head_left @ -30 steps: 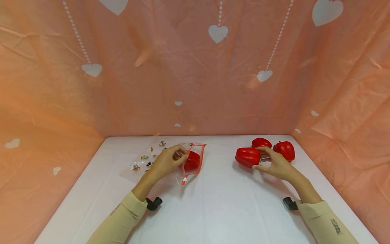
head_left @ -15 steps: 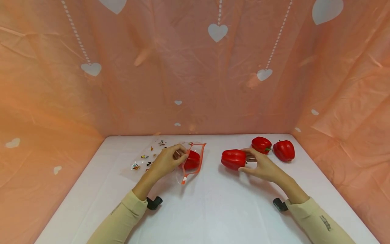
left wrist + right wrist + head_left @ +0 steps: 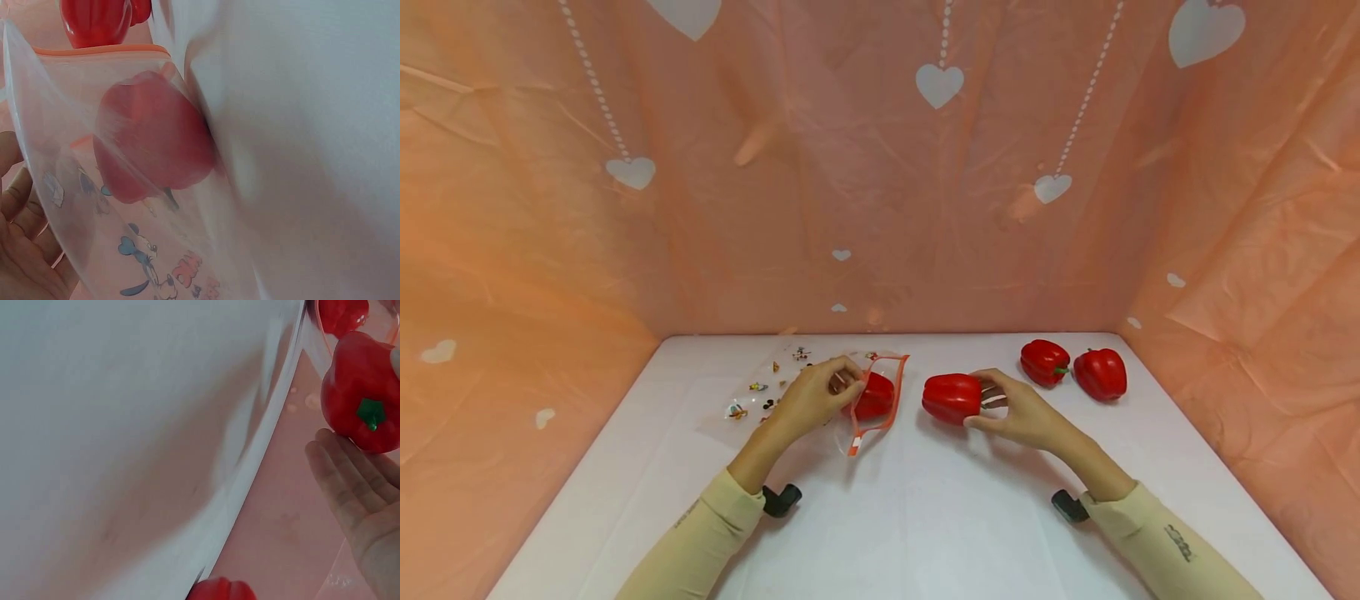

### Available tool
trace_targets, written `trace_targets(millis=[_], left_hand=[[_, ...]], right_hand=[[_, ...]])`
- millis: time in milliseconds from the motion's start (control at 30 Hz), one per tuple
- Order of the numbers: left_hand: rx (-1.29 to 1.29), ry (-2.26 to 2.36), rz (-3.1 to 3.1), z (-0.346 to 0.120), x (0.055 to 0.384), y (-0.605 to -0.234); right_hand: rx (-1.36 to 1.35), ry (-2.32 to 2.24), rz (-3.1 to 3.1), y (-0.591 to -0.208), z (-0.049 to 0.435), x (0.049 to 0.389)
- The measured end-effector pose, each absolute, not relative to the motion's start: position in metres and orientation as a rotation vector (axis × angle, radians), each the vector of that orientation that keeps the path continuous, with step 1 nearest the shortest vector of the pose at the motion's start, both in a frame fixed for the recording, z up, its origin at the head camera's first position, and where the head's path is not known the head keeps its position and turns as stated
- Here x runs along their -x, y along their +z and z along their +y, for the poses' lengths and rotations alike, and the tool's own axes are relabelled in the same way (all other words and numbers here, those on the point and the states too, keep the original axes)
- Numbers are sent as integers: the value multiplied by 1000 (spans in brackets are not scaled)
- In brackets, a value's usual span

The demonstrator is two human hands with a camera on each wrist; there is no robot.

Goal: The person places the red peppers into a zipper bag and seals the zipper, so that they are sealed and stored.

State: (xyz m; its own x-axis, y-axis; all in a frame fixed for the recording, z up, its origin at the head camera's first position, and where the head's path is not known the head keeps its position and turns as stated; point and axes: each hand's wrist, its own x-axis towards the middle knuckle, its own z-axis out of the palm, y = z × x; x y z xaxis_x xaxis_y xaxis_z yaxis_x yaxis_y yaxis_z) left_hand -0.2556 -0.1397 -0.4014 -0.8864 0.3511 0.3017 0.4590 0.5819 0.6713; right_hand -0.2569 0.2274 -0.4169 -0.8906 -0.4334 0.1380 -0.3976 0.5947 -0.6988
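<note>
A clear zip bag (image 3: 752, 414) with cartoon prints and an orange zip edge lies on the left of the table, its mouth facing right and spread apart. Inside it rests one red bell pepper (image 3: 150, 137), seen through the plastic in the left wrist view. My left hand (image 3: 820, 396) pinches the bag's upper edge near the mouth. My right hand (image 3: 1022, 415) holds another red bell pepper (image 3: 952, 398) between thumb and fingers, its green stem (image 3: 371, 414) toward the palm. That pepper is a short way right of the bag's mouth.
Two more red bell peppers lie at the back right: one bell pepper (image 3: 1045, 362) with its stem toward the front, and a second bell pepper (image 3: 1101, 374) beside it. A white cloth covers the table (image 3: 925, 517). An orange curtain (image 3: 880, 208) with hearts encloses the back and sides.
My right hand has carried its bell pepper leftward from the other two peppers toward the bag. The left hand and the bag stay in place.
</note>
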Motion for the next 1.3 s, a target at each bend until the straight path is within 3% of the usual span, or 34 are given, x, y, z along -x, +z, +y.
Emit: trace_targets(millis=[1300], left_hand=[[686,-1143,-2695,-138,255,-399]], right_hand=[[504,-1409,2563,-427,163,258]])
